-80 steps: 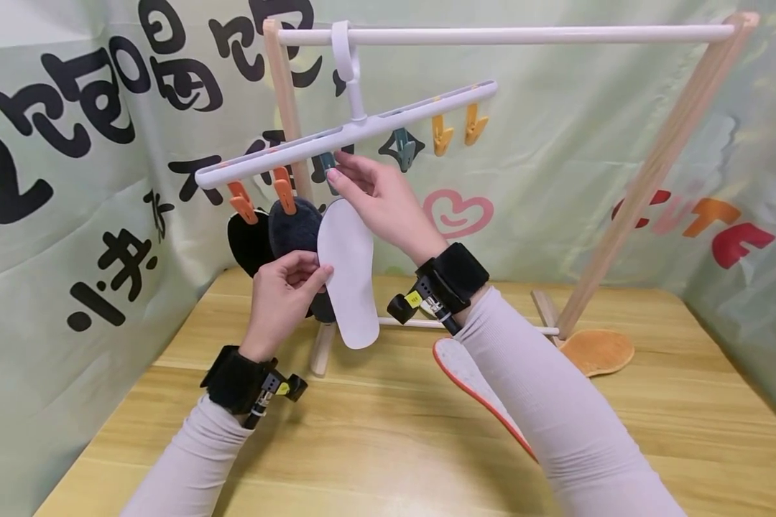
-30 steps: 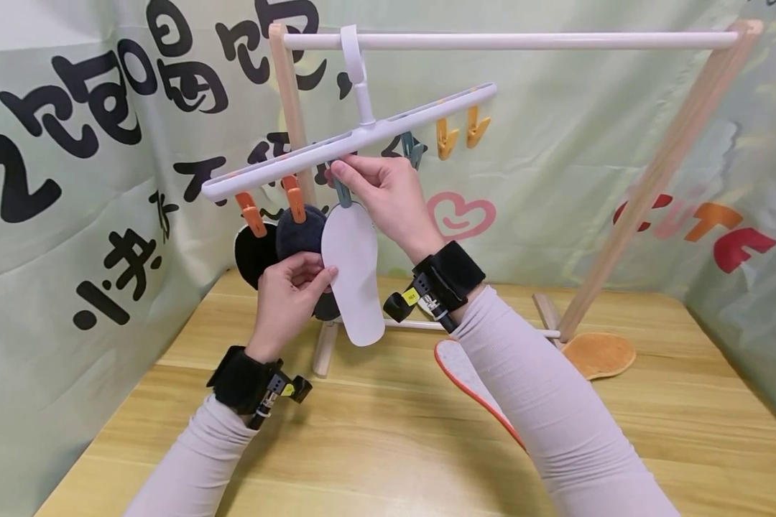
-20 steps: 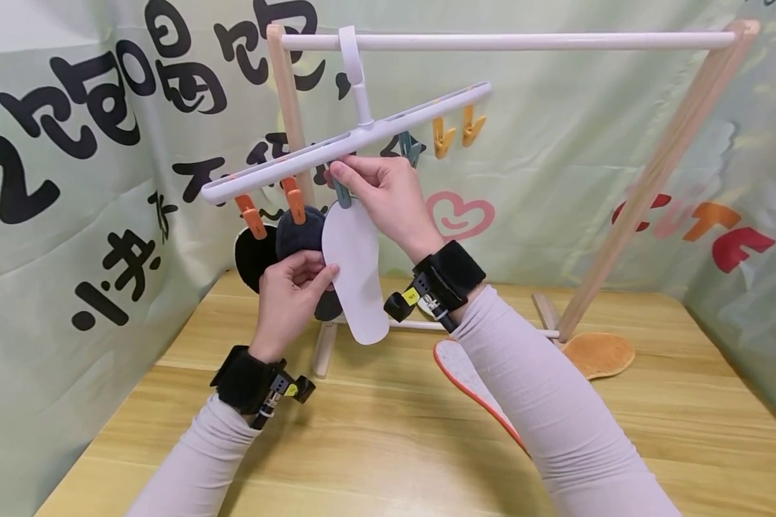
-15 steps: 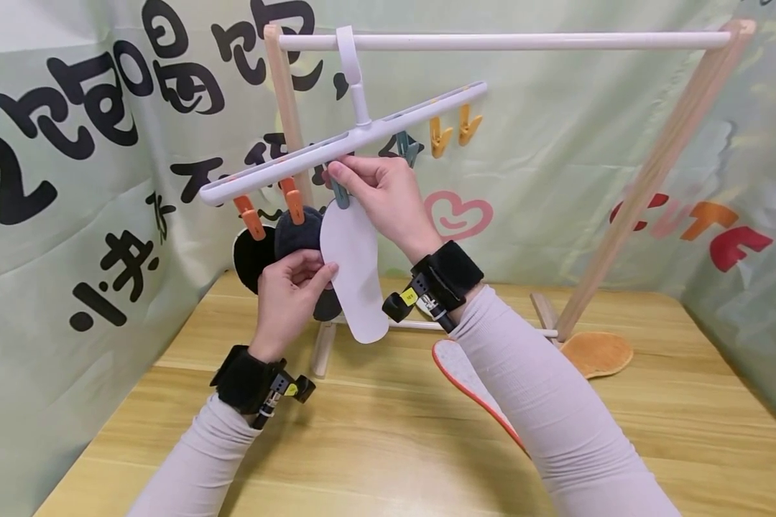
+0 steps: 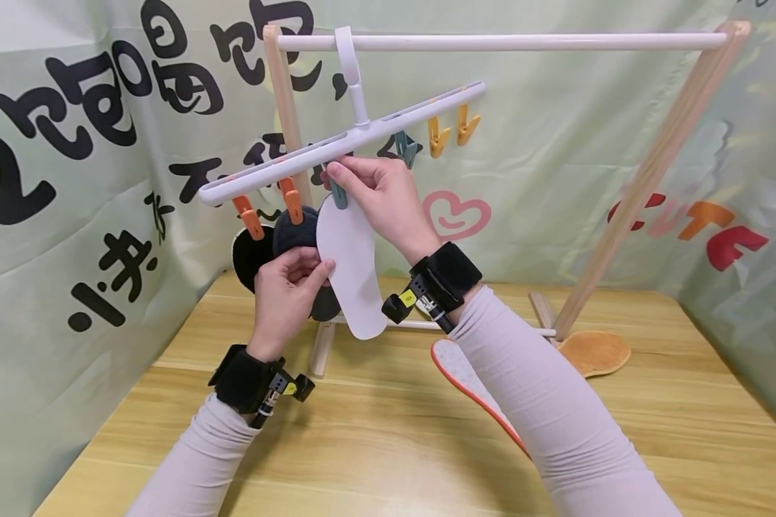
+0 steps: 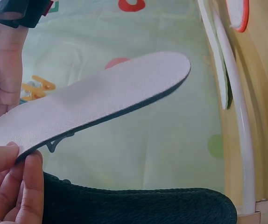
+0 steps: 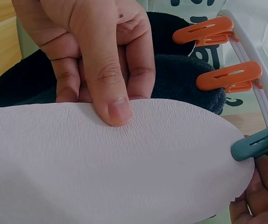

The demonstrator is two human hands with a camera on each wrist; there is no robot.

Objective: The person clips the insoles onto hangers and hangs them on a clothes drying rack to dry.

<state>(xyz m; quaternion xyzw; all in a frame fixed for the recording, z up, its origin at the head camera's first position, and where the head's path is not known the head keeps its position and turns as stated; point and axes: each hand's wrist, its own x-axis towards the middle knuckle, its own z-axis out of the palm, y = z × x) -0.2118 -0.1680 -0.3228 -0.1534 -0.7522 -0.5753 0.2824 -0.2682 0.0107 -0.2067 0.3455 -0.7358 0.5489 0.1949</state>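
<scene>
On a white hanger (image 5: 343, 146), two dark insoles (image 5: 296, 233) hang clipped; an orange insole (image 5: 595, 353) and red-rimmed insole (image 5: 468, 372) lie unclipped. Left wrist: left hand (image 6: 12, 186) pinches white insole (image 6: 106, 95). Right wrist: right hand (image 7: 262, 186) pinches teal clip (image 7: 250, 145) over its end.

Pale green cloth (image 5: 556, 179) rises beyond the left, far and right edges of a wood-grain table (image 5: 362, 452). It bears bold black characters (image 5: 14, 208) (largest toward the left edge), a pink heart (image 5: 456, 225) and, toward the far right corner, coloured letters (image 5: 705, 216) reading CUTE. A soft sheen lies on the table.
</scene>
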